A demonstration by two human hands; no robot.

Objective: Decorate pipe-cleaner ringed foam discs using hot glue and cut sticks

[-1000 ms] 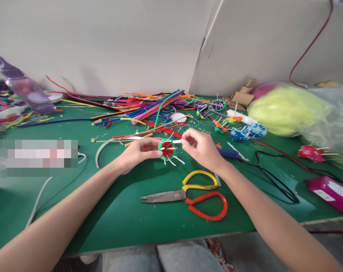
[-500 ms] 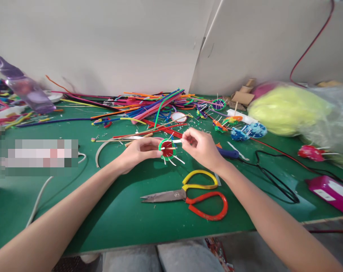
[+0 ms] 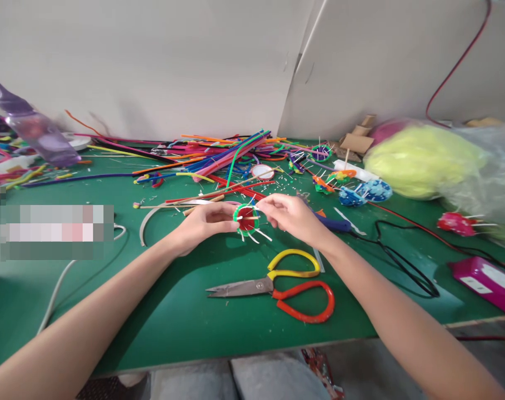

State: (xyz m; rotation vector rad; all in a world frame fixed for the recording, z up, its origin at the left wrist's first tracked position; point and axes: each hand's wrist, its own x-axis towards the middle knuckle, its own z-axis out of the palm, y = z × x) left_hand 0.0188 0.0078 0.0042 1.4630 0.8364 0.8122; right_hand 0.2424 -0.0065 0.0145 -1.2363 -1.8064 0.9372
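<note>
A small round piece, red inside with a green rim, has thin white strips sticking out around it and a short stick at its middle. My left hand pinches its left edge between thumb and fingers. At the upper right of the rim, my right hand has its thumb and forefinger pressed together at a white strip, most of which the fingers hide. Scissors with one yellow and one red handle lie on the green table just below the hands.
Colourful pipe cleaners are heaped at the back. A purple bottle leans at the left. Blue craft pieces, a blue-handled tool with a black cord, clear plastic bags and a magenta box lie at the right.
My right hand has moved slightly left, closer to the round piece, and its fingers now cover more of the white strip. My left hand keeps its hold.
</note>
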